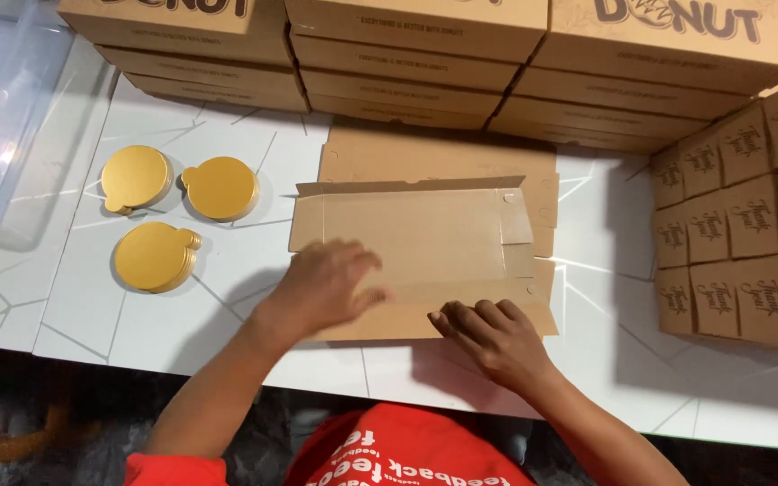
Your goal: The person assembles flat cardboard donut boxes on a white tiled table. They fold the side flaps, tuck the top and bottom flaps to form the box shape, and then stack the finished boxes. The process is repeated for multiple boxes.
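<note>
A flat, unfolded brown cardboard box blank [425,238] lies on the white table [254,261], on top of another flat blank [434,157]. My left hand [326,283] rests on the blank's near left part, fingers spread and slightly blurred. My right hand [488,337] presses on the near edge flap at the right, fingers together and flat. Neither hand grips anything.
Three stacks of round gold cake boards [137,177], [221,187], [155,256] lie left of the blank. Stacks of closed brown boxes [407,54] line the table's far side. Small brown boxes [740,225] are piled at the right. A clear plastic bin [2,99] stands far left.
</note>
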